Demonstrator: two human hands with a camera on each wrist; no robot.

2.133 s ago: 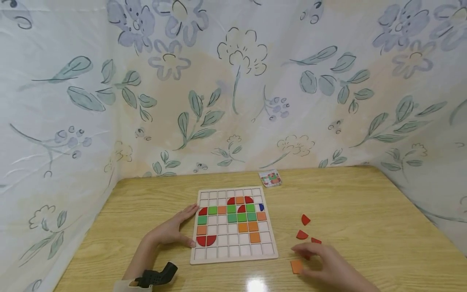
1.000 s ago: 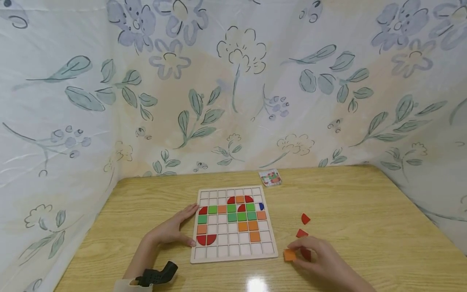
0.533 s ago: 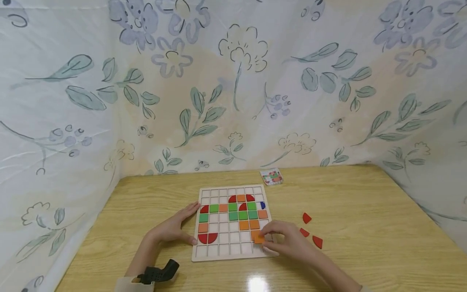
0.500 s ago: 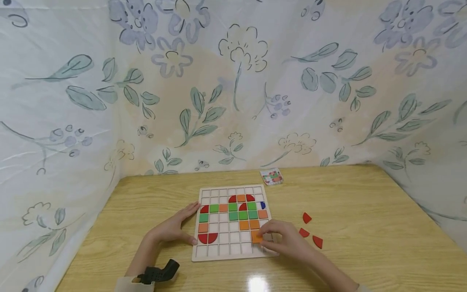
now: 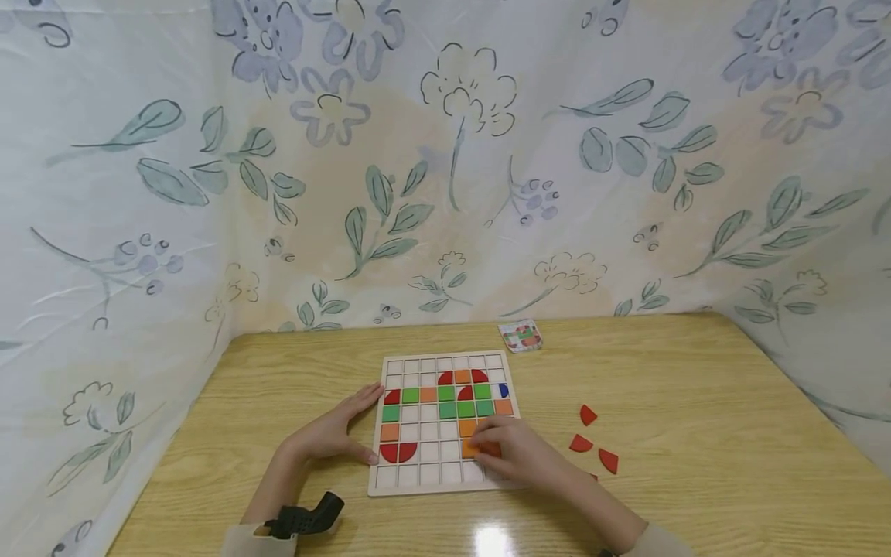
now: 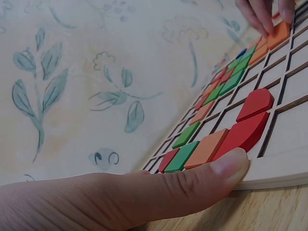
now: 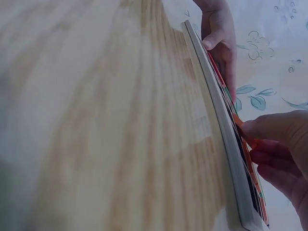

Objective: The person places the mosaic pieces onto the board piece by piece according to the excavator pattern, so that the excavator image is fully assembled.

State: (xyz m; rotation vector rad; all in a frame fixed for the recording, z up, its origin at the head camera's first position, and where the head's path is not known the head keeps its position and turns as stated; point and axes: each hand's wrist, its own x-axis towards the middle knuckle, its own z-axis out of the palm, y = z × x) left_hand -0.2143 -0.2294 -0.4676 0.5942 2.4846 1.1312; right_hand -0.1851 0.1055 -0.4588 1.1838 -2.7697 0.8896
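The wooden grid board [image 5: 376, 486] lies on the table, its cells partly filled with red, green and orange pieces. My left hand [image 5: 327, 437] rests along the board's left edge, fingers spread; the thumb [image 6: 226, 166] lies on the rim in the left wrist view. Over the board's lower right part, my right hand [image 5: 515, 452] pinches a square orange tile [image 5: 469, 449] between thumb and fingers. The tile is at a cell below another orange tile [image 5: 467, 428]. In the right wrist view, the right thumb [image 7: 269, 127] presses at the tile's edge. My right hand hides some neighbouring cells.
Several red quarter-round pieces [image 5: 609, 461] lie on the table right of the board, one partly behind my right forearm. A small pattern card [image 5: 520, 336] lies behind the board. A floral cloth [image 5: 445, 193] hangs round the table's back and sides.
My right hand took the orange tile from the table right of the board. It carried the tile left, over the lower orange tile, to the cell beside it. The left hand stayed put.
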